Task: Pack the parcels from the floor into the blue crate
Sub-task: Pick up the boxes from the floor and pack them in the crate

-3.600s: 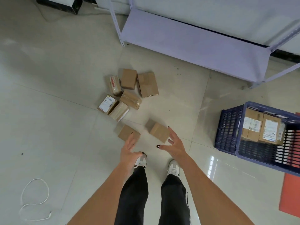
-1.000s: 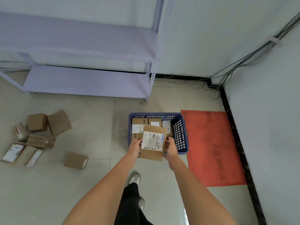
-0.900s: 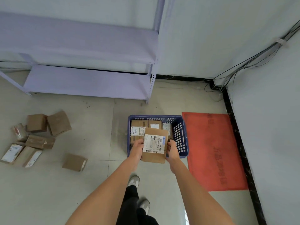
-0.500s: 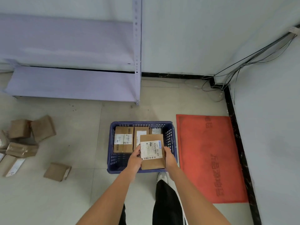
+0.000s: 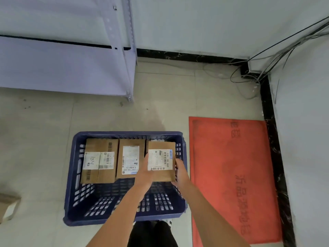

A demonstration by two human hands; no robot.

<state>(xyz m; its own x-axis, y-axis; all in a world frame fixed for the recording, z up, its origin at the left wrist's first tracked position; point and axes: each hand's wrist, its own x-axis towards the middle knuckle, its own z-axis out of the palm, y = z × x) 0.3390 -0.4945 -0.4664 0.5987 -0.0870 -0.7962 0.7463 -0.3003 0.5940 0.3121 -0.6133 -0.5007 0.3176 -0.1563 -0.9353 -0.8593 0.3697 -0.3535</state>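
Observation:
The blue crate [image 5: 76,177] stands on the floor right in front of my feet. Along its far side lie two brown parcels with white labels, one at the left [image 5: 99,160] and one in the middle [image 5: 130,160]. A third labelled parcel [image 5: 161,161] is inside the crate's far right part, label up, held between both hands. My left hand [image 5: 145,172] grips its left side and my right hand [image 5: 180,172] grips its right side. Whether it rests on the crate floor I cannot tell. The near half of the crate holds nothing.
A red mat [image 5: 231,175] lies just right of the crate. A lilac metal shelf [image 5: 67,68] stands behind at the left. Cables [image 5: 249,79] run into the wall corner at the right. One more brown parcel [image 5: 8,205] shows at the left edge on the floor.
I have stepped up to the crate and lowered the parcel from above its near rim into the far right part, beside the two others. Both hands stay on it.

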